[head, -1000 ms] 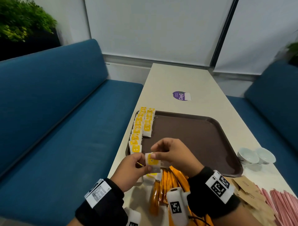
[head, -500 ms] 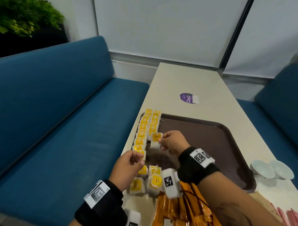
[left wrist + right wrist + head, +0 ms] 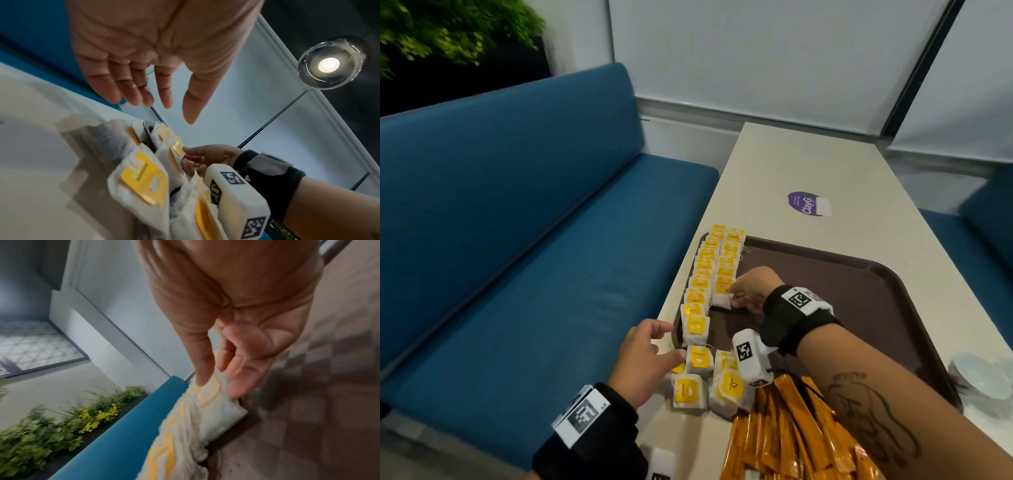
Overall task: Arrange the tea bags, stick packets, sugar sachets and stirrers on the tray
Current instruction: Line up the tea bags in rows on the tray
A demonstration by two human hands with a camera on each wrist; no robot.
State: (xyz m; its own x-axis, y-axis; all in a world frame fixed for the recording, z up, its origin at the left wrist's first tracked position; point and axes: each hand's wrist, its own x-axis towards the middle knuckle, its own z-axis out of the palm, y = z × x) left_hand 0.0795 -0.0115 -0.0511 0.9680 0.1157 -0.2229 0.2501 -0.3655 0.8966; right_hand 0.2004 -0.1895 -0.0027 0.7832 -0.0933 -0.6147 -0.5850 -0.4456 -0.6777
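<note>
A brown tray (image 3: 859, 308) lies on the cream table, with two rows of yellow-tagged tea bags (image 3: 705, 270) along its left edge. My right hand (image 3: 730, 295) pinches one tea bag (image 3: 722, 298) at the near end of the inner row; in the right wrist view thumb and fingers (image 3: 236, 386) press on that tea bag (image 3: 222, 410). My left hand (image 3: 673, 342) hovers with relaxed fingers, holding nothing, just left of several loose tea bags (image 3: 688, 394) by the tray's near left corner. In the left wrist view the left hand (image 3: 174, 112) is spread and empty. Orange stick packets (image 3: 791, 438) lie in a heap near me.
A blue sofa (image 3: 517, 240) runs along the table's left side. Small white cups (image 3: 983, 373) stand right of the tray. A purple sticker (image 3: 806, 204) marks the table beyond it. Most of the tray's brown floor is bare.
My right hand carried the tea bag forward from in front of me to the end of the inner row. My left hand let go of it and opened beside the loose tea bags.
</note>
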